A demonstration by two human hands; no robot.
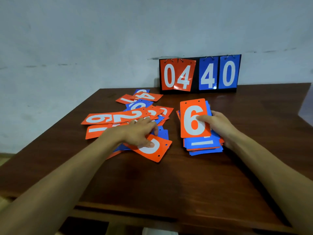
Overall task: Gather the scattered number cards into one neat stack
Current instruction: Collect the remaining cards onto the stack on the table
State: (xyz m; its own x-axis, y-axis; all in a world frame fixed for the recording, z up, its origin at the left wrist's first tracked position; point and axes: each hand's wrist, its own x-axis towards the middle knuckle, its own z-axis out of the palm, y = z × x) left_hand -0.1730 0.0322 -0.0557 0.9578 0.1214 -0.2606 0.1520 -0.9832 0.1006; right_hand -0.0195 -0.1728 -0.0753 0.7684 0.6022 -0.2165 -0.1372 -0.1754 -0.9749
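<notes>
Head view: your right hand [218, 124] is clamped on the stack [203, 147], thumb flat on the white 6 of the orange 6 card [193, 119] on top, fingers wrapped round the right edge. The stack sits on the table [186, 184], right of centre, and it's not squared up: blue and orange edges fan out underneath, and one blue card shows a white bar. Your left hand [140, 133] has got hold of an orange card [152, 148] at the near end of the loose cards [135, 109], thumb on its curved white digit (can't read which one), fingers curled over the far edge. The loose cards are spread out left of the stack, overlapping, and you can make out a sideways 6, 2, 4 and 1. Behind it all the scoreboard [199, 74] stands against the wall, reading 04 in orange and 40 in blue
</notes>
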